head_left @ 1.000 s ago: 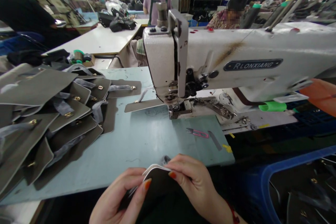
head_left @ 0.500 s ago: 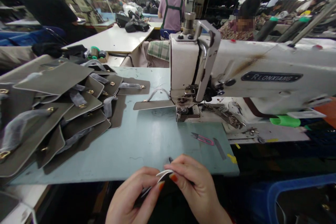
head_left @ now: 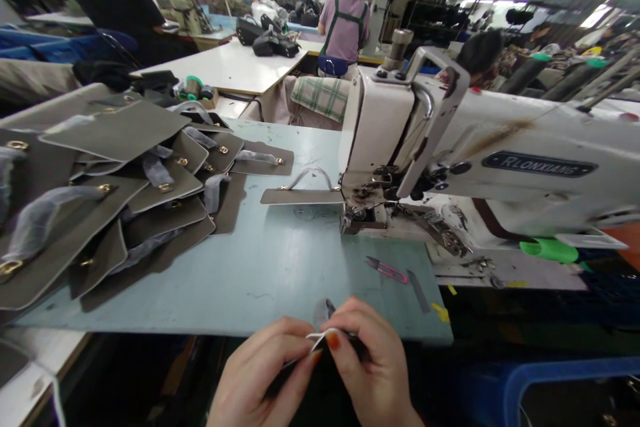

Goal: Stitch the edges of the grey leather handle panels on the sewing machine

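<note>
My left hand (head_left: 267, 370) and my right hand (head_left: 367, 357) meet at the table's front edge, both closed in a pinch. Between their fingertips is a thin white-edged panel (head_left: 318, 340), seen nearly edge-on and mostly covered by my fingers. Just behind it shows a loop of clear plastic wrap (head_left: 323, 309), which looks like the wrapped handles on the piled pieces. Beyond my hands, a grey bag panel (head_left: 300, 197) with a wrapped handle lies beside the needle area of the sewing machine (head_left: 380, 127).
Grey bag panels (head_left: 170, 233) with gold fittings are heaped on the left of the pale blue table (head_left: 280, 267). Pink thread snips (head_left: 387, 270) and a grey strip (head_left: 419, 291) lie front right. A blue bin (head_left: 515, 380) stands lower right. Co-workers sit farther back.
My fingertips have drawn closer together on the panel, and less of it shows. More of the plastic-wrapped loop is visible behind my right fingers. The camera view has shifted slightly.
</note>
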Motion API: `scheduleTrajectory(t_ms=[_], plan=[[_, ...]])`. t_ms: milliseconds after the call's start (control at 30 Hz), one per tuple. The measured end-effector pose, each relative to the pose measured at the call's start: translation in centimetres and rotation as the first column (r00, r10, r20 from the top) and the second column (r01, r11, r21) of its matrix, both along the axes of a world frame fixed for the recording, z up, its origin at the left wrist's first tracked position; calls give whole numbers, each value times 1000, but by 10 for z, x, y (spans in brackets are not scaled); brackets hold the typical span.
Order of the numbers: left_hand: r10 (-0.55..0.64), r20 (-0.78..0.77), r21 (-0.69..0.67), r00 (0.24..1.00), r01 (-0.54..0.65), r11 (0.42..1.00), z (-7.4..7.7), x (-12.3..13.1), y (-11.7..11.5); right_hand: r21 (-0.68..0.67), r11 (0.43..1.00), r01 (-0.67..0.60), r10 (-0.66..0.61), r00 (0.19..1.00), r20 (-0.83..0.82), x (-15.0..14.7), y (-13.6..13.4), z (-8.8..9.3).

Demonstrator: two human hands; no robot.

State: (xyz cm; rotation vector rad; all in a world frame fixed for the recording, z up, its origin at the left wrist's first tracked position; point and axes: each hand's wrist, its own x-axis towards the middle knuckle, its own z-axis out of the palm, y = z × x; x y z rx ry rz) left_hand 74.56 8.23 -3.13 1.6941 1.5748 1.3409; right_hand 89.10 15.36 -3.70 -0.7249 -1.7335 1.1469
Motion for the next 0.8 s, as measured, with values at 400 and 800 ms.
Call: scheduleTrajectory(t_ms=[400, 800], plan=[[-224, -50, -202, 973, 209, 957, 10, -16, 16, 11, 1000, -25, 25, 997, 67, -5, 2, -5], [315, -455, 188, 833, -256, 948, 50, -72, -14, -9, 969, 246, -232, 924, 305, 41, 30, -84]])
